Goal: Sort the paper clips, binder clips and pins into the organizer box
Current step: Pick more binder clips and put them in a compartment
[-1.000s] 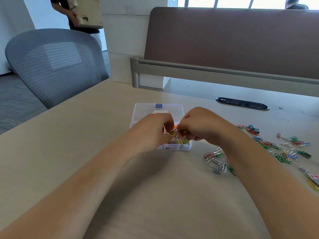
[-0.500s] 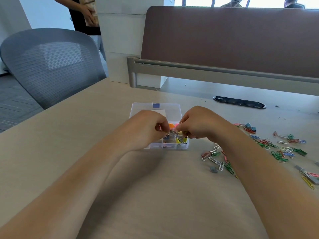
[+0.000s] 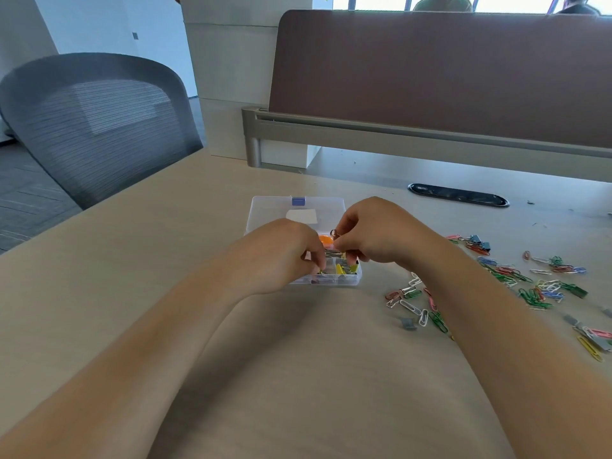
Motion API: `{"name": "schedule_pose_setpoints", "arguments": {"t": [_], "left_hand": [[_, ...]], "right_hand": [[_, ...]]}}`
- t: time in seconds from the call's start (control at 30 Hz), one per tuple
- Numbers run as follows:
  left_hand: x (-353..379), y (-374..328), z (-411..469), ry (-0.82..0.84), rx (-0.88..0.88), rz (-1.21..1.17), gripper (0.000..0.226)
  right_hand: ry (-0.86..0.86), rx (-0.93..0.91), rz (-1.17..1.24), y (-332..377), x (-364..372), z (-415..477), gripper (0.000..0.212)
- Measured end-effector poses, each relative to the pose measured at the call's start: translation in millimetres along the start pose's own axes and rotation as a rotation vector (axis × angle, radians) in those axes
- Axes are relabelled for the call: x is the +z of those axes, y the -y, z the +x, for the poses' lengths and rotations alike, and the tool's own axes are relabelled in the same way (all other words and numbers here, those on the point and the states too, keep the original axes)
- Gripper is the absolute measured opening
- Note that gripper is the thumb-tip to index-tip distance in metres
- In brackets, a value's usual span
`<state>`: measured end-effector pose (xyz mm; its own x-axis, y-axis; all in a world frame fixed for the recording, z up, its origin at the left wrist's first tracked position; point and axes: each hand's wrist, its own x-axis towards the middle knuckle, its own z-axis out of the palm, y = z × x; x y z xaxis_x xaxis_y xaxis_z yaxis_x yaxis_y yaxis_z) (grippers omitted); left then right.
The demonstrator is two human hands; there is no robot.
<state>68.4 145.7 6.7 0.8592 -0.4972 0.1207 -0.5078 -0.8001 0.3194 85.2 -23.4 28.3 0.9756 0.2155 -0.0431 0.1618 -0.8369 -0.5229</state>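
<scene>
Organizer box (image 3: pixel 265 210): clear plastic, glossy, w/ a blue plastic latch (image 3: pixel 298 201) and a white paper-like label (image 3: pixel 302 216) seen through the lid. Table (image 3: pixel 139 260): pale wood-look laminate, smooth, matt. Paper clips (image 3: pixel 536 286): thin wire, coated in bright colours, some white or bare metal, slight sheen. Binder clips (image 3: pixel 478 241): painted metal, dull. Chair (image 3: pixel 96 127) back: grey mesh cloth, finely ribbed. Divider panel (image 3: pixel 447 74): brown, matt, felt-like; rail (image 3: pixel 397 135) below it: brushed grey metal. Cable grommet (image 3: pixel 458 194): black, glossy plastic.

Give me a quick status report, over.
Both hands, left and right, over the open box, pinching small clips. Many clips loose on the desk. Nothing blocking.
</scene>
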Motion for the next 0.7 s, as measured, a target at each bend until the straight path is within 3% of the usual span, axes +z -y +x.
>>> {"name": "schedule_pose_setpoints", "arguments": {"t": [0.43, 0.7], "left_hand": [[3.2, 6.1, 2.6, 0.007, 0.062, 0.025, 0.017], [3.4, 6.7, 4.3, -0.1, -0.052, -0.03, 0.011]], "right_hand": [[-0.039, -0.039, -0.075, -5.3, 3.6, 6.9, 0.013], [0.006, -0.045, -0.086, -4.0, 3.6, 6.3, 0.008]]}}
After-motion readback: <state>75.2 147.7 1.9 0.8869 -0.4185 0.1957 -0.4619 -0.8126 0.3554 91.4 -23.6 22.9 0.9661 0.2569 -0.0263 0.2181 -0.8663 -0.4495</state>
